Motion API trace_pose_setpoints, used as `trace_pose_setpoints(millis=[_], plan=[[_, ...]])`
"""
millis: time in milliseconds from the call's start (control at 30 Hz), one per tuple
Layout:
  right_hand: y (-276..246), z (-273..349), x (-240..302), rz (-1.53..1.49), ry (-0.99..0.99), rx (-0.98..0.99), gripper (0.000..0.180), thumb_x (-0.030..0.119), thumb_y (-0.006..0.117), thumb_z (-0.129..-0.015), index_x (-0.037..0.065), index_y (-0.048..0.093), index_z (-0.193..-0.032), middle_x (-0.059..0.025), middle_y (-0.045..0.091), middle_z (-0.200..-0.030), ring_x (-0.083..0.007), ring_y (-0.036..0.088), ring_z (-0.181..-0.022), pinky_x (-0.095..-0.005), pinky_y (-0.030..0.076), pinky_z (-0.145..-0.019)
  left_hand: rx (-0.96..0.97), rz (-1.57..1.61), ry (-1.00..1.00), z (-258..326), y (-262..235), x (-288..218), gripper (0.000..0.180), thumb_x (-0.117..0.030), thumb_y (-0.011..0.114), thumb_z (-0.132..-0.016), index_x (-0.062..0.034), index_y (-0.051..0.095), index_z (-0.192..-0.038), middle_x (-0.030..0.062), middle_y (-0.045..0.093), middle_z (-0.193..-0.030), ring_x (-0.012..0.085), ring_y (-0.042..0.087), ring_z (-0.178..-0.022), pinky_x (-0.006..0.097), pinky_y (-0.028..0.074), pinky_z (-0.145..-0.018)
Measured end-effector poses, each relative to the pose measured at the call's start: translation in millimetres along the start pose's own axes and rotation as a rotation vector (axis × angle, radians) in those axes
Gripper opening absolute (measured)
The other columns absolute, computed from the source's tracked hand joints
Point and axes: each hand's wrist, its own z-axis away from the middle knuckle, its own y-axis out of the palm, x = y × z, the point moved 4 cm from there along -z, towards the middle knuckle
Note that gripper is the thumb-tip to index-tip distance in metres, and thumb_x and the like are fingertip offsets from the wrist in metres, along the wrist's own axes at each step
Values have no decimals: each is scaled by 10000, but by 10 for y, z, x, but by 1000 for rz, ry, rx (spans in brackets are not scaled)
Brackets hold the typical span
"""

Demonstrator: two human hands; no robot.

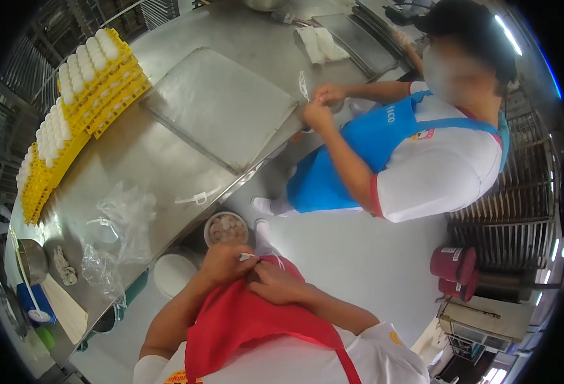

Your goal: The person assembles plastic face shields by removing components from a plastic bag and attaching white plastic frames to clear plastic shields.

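Note:
Both my hands are close together over the upper part of my red apron [250, 323]. With curled fingers, my left hand [224, 264] pinches a thin white strip [248, 256]. Just to its right, my right hand [278, 283] is closed against the apron, fingers bent toward the left hand; what lies in them is hidden. A similar white strip [198, 196] lies on the steel table [186, 163] near its edge. Below that edge stands a white bucket [225, 229] of pale round things, beside a white round lid or container [174, 275].
A co-worker in a blue apron [365, 153] stands right of the table, both hands at a white strip [303, 85]. Stacked yellow trays of eggs [96, 80] line the far left. A large metal tray [224, 105], clear plastic bags [128, 221] and a white cloth [321, 45] lie on the table.

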Motion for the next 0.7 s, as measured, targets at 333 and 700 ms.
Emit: trace_pose_setpoints(millis=[333, 700], plan=[[-386, -3, -108, 115, 24, 151, 645, 372, 512, -974, -166, 551, -1329, -374, 574, -1385, -481, 557, -1322, -516, 428, -1150, -45, 25, -131, -116, 26, -274, 223, -329, 814, -867, -126, 829, -960, 131, 776, -892, 305, 759, -796, 416, 596, -735], [-887, 105, -364, 187, -30, 301, 624, 417, 460, -1036, -120, 636, -1302, -333, 592, -1393, -457, 574, -1319, -517, 444, -1140, -69, 2, -265, -376, 271, -577, 298, -372, 796, -883, -97, 829, -992, 164, 778, -928, 336, 767, -860, 436, 595, -770]])
